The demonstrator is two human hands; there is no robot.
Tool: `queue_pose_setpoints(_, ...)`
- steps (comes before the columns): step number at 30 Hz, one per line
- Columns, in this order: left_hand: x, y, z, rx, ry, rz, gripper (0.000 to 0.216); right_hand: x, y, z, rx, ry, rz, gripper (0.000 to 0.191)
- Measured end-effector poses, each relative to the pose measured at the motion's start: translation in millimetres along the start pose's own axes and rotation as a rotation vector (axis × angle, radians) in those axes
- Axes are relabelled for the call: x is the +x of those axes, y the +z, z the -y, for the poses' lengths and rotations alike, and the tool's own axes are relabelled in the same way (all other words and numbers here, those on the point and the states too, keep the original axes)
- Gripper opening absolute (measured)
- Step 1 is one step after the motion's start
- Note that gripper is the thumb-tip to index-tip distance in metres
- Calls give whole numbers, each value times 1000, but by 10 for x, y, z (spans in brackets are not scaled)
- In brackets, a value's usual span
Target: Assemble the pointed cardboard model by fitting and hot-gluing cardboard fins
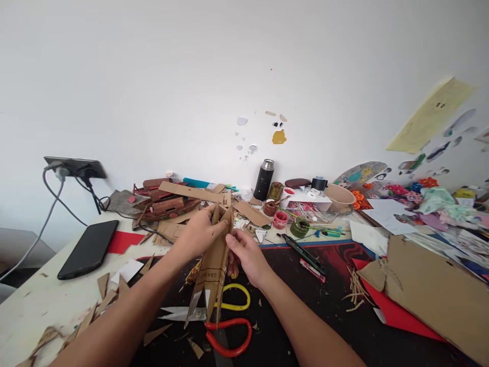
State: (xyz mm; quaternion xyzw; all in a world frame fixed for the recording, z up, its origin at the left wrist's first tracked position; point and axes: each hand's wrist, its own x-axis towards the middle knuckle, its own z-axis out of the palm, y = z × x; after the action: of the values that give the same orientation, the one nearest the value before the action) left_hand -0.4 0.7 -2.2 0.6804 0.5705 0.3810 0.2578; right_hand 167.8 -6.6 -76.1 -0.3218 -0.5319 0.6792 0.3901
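Both hands are on a long folded cardboard piece with upright sides and printed lettering, narrowing toward its far end. My left hand is closed over the far part, its fingers inside between the side walls. My right hand grips the right wall, thumb on top and fingers curled beneath. Below the cardboard, on the dark mat, lie open scissors with one yellow and one red handle; the piece's near end hides part of them. A metal strip, perhaps a ruler, runs beneath the red handle.
Cardboard scraps litter the left side near a black phone. Brown model boats, a black flask and paint jars line the back. A utility knife and a large cardboard sheet lie to the right.
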Motion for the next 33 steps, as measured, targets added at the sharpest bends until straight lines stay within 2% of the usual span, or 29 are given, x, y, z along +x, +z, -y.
queue_pose_setpoints(6,-5,-34,-30,-31,-24,27,21,-9,7,0,-22,3,2,55)
queue_pose_setpoints(15,3,-63,-65,-70,-20,71,26,-29,21,46,-25,18,11,57)
queue_pose_setpoints(21,-1,-69,-45,-152,-65,111,33,-18,5,49,-19,16,17,58)
queue_pose_setpoints(29,-48,-63,-151,-345,-165,209,28,-22,-29,90,-18,-4,16,57)
queue_pose_setpoints(33,-58,-49,-187,-317,-178,186,28,-23,-35,102,-25,3,17,57)
